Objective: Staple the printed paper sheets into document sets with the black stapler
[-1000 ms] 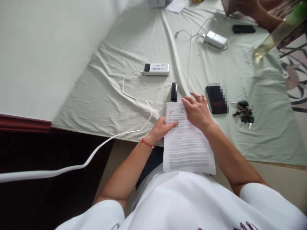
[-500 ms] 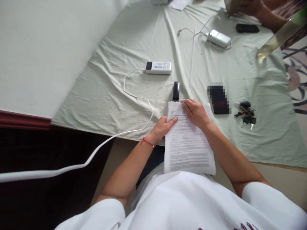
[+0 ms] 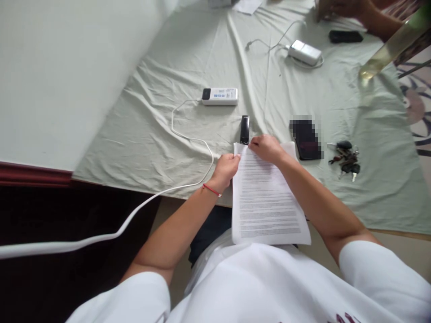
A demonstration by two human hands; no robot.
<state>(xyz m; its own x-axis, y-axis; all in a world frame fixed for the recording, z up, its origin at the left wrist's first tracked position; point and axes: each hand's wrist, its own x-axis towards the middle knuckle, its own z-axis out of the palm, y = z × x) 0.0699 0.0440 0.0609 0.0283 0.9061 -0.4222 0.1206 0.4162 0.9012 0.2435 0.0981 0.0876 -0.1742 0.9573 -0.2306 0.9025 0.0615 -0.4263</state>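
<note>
A stack of printed sheets (image 3: 269, 197) hangs over the table's near edge and reaches down to my white shirt. My left hand (image 3: 227, 170), with a red cord at the wrist, pinches the stack's upper left edge. Along the top edge, my right hand (image 3: 267, 148) lies over the paper with its fingers curled and pinching near the top left corner. Just beyond that corner, a black stapler (image 3: 244, 129) lies lengthwise on the cloth, its near end close to the fingertips of my right hand.
On the pale green tablecloth (image 3: 161, 148) lie a white power bank (image 3: 220, 96) with a cable (image 3: 172, 119), a blurred-out phone (image 3: 307, 139) and keys (image 3: 345, 157). Farther off are another white power bank (image 3: 305, 52), a dark phone (image 3: 345, 37), a tilted glass tube (image 3: 380, 63) and another person's arm (image 3: 380, 22).
My left hand has slid up the sheets' left edge, its thumb now near the corner. My right hand has shifted left toward the top left corner, fingers more curled. The stack's lower end has swung right.
</note>
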